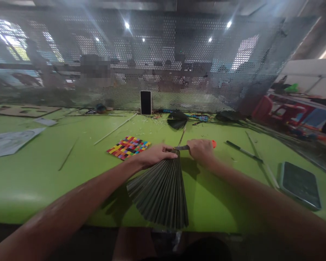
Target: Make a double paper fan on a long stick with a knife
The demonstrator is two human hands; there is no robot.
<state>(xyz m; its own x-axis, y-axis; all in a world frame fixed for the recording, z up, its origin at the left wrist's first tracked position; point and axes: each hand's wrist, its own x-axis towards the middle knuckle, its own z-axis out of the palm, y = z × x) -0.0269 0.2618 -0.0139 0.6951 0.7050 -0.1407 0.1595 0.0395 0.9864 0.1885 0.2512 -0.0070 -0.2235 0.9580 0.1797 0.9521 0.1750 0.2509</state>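
Observation:
A dark pleated paper fan [163, 190] lies spread on the green table [43, 181], its wide end toward me. My left hand [154, 155] pinches the narrow gathered end of the fan. My right hand [202, 149] grips a tool with an orange handle [213, 144], apparently scissors or a cutter, whose dark blade meets the fan's pinched tip. A thin stick [181, 137] runs away from that tip toward a second, smaller dark fan [177, 119] farther back.
A multicoloured woven paper mat [128, 147] lies left of my hands. A phone [146, 102] leans upright against the perforated metal screen. A dark tablet [300, 185] and a pen [244, 151] lie to the right. Thin sticks and paper sheets [8, 142] lie at the left.

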